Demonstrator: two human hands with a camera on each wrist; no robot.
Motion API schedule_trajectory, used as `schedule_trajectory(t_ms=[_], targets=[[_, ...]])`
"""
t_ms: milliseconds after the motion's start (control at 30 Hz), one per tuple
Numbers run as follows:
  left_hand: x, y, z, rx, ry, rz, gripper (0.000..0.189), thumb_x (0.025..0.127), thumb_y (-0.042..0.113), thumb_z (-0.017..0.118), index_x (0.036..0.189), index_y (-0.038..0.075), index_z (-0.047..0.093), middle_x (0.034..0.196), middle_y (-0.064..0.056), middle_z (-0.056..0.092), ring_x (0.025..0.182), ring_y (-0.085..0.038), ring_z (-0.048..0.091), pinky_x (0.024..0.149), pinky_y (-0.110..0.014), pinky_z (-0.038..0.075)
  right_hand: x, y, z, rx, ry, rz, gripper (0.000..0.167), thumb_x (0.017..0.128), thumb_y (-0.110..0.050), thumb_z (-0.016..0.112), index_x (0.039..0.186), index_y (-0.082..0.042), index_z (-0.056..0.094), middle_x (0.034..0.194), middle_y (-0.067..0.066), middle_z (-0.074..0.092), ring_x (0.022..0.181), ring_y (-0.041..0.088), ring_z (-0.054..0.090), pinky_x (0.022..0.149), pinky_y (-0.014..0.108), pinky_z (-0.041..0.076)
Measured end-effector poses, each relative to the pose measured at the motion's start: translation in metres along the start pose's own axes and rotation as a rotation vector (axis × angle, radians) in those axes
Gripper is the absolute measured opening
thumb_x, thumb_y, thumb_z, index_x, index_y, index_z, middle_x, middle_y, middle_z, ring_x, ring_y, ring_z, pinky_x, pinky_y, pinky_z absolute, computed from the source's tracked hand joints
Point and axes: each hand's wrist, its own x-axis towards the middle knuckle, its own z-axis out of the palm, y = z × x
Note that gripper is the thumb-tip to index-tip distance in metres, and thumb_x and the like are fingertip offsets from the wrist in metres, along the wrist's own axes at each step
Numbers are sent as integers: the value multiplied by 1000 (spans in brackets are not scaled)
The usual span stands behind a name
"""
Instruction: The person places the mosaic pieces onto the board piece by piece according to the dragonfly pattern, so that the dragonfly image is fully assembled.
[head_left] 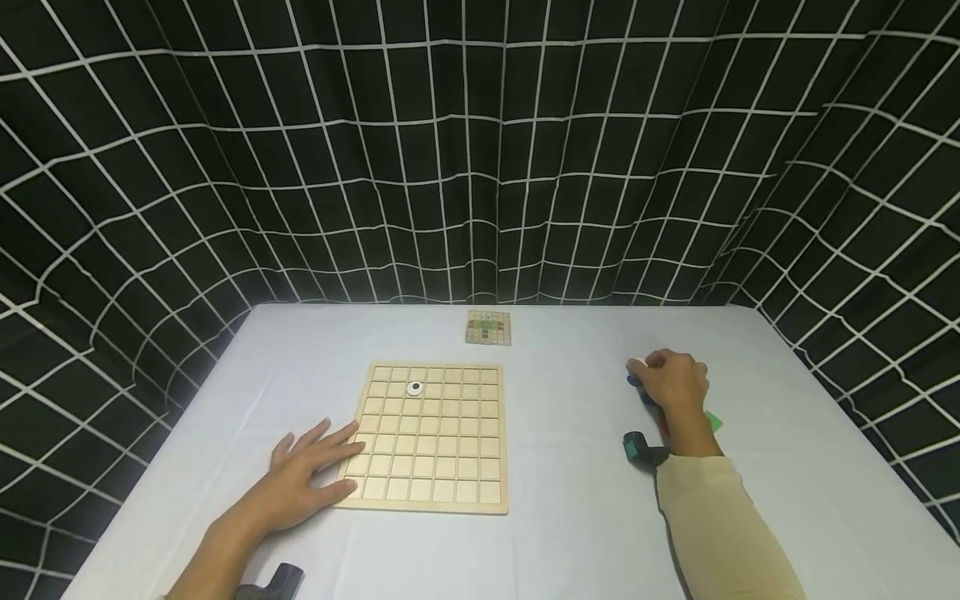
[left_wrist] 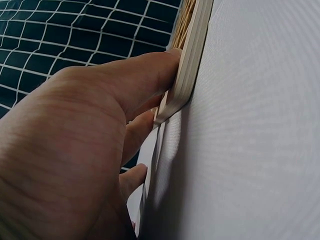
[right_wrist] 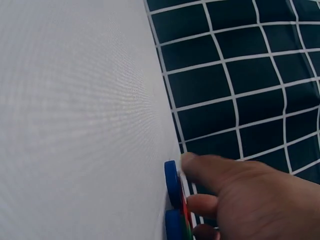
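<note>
A pale wooden grid board [head_left: 420, 506] lies flat on the table, left of centre. One white disc with a black dot [head_left: 415, 388] sits in a cell near its far edge. My left hand [head_left: 303, 479] rests on the board's left border, fingers spread and fairly straight; the left wrist view has the thumb on the board's edge [left_wrist: 192, 55]. Over at the right, my right hand [head_left: 675, 383] reaches down with bent fingers among small coloured pieces. Blue pieces [right_wrist: 172, 185] stand out beside the fingertips, with red and green ones partly hidden behind. I cannot tell whether the fingers pinch one.
A small patterned card [head_left: 488, 327] lies beyond the board. Part of a green piece [head_left: 713, 422] shows beside the right wrist. Dark cloth with a white grid [head_left: 480, 150] hangs behind and at both sides of the white table [head_left: 570, 467].
</note>
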Motion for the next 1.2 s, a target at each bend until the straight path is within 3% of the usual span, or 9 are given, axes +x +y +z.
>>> schedule_trajectory(t_ms=[200, 300, 533, 700, 800, 1033, 1200], targets=[[3, 1, -3, 3, -5, 11, 51, 85, 46, 70, 129, 22, 63, 149, 5, 40, 141, -35, 21, 107, -64, 0, -2, -1, 2, -43, -3, -73, 36, 92, -27, 56, 117, -3, 67, 109, 24, 60, 104, 44, 42, 86, 60, 32], [2, 1, -4, 5, -6, 7, 51, 85, 46, 70, 129, 22, 63, 149, 5, 40, 141, -35, 21, 107, -64, 0, -2, -3, 3, -55, -29, -134, 38, 90, -19, 51, 123, -7, 65, 110, 25, 57, 102, 44, 42, 84, 61, 30], [1, 0, -3, -3, -1, 12, 50, 85, 45, 70, 129, 22, 63, 149, 5, 41, 141, -36, 21, 107, -65, 0, -1, -6, 4, -122, -38, -150, 49, 91, -42, 62, 120, -3, 63, 112, 29, 53, 107, 49, 40, 85, 64, 30], [1, 0, 0, 1, 0, 7, 50, 85, 47, 69, 129, 23, 63, 149, 6, 41, 141, -35, 21, 106, -65, 0, -3, -7, 6, -114, -55, -161, 37, 91, -30, 60, 121, -10, 66, 116, 29, 49, 110, 50, 38, 86, 66, 28], [0, 0, 0, -1, 4, 2, 50, 85, 46, 70, 128, 23, 63, 149, 6, 41, 141, -35, 21, 106, -65, 0, -5, -9, 7, -90, -70, -190, 40, 86, -21, 56, 124, -12, 65, 115, 28, 48, 109, 48, 37, 86, 68, 26], [0, 0, 1, -7, 4, -3, 50, 84, 46, 70, 128, 23, 63, 149, 5, 41, 141, -35, 21, 107, -64, -1, -5, -9, 6, -132, -80, -188, 49, 89, -42, 63, 121, -5, 62, 111, 28, 51, 109, 49, 38, 84, 66, 28], [0, -1, 1, -5, 9, 10, 50, 84, 45, 71, 128, 22, 64, 148, 5, 42, 141, -35, 22, 106, -65, 0, -5, -8, 6, -130, -88, -183, 48, 88, -43, 64, 119, -6, 64, 108, 27, 53, 108, 49, 39, 84, 65, 28]])
